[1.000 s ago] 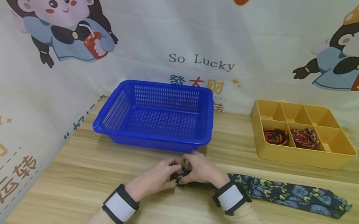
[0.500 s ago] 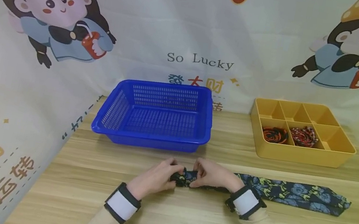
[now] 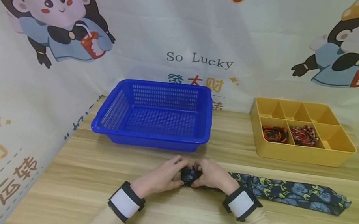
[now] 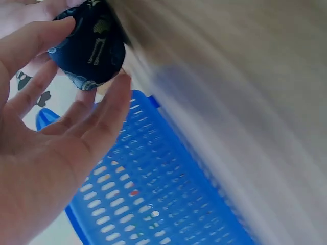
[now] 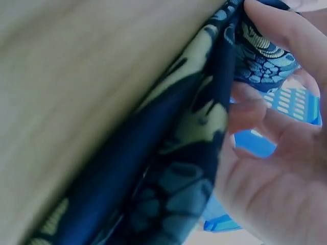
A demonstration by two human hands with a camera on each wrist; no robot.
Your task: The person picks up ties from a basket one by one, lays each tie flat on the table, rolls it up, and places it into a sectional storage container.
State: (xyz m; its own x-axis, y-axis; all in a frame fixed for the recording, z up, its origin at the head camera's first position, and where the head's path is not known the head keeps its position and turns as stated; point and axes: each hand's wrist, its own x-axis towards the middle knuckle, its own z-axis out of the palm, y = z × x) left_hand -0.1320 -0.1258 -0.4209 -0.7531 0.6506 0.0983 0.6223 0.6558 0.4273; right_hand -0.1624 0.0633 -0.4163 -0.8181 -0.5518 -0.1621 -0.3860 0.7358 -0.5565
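A navy necktie point(image 3: 298, 195) with blue flowers and yellow-green figures lies along the table, its wide pointed end to the right. The other end is wound into a small roll point(image 3: 190, 176), standing between both hands. From the left, my left hand point(image 3: 159, 174) holds the roll with thumb and fingertips around its side, as the left wrist view shows on the rolled fabric point(image 4: 92, 48). My right hand point(image 3: 213, 175) pinches the roll's right side. The right wrist view has the flat, folded length of tie point(image 5: 189, 148) running from the roll past that hand, which partly covers it.
Behind the hands stands a blue perforated plastic basket point(image 3: 151, 139). At the back right is a yellow divided box point(image 3: 301, 155); two front compartments hold a rolled orange-and-black tie point(image 3: 275, 134) and a rolled red patterned one point(image 3: 304, 135). A printed cloth point(image 3: 145, 22) hangs behind the table.
The small wound end has turned up and now shows as a rounder roll between the hands. The right hand moved right, then back left toward it; the left hand has shifted slightly right.
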